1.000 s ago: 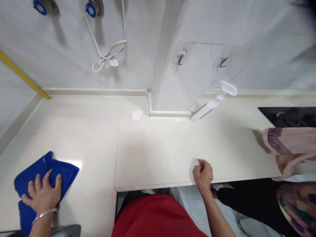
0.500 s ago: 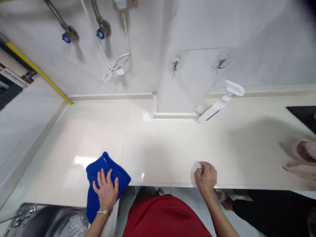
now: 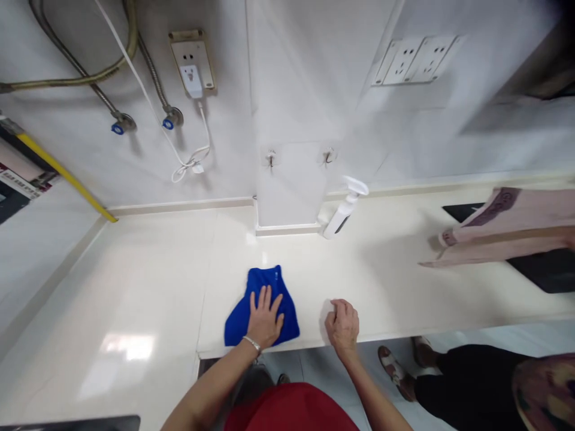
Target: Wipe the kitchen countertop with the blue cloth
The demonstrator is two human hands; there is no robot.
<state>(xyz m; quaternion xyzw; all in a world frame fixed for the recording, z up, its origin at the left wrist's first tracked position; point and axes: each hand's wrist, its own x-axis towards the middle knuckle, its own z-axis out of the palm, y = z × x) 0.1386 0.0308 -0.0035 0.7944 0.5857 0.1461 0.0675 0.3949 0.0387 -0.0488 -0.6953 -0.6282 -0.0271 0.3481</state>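
Note:
A blue cloth (image 3: 283,308) lies spread on the pale countertop (image 3: 171,287) near its front edge. My left hand (image 3: 266,320) presses down on it with the palm flat and the fingers spread. To the right, by the same edge, my right hand (image 3: 344,323) rests on the counter in a loose fist, and I see nothing in it. Further back, a white spray bottle (image 3: 342,215) stands near the corner of the wall column.
At the right, another person holds a pinkish towel (image 3: 525,221) above a black panel (image 3: 548,269). Wall sockets (image 3: 413,60), a cord (image 3: 197,161) and water valves (image 3: 168,124) are on the back wall. A sink edge (image 3: 90,424) shows at lower left.
My left hand has slid the blue cloth to the right, away from the sink. My right hand stays fisted on the counter. The view has shifted, and more of the other person's towel shows.

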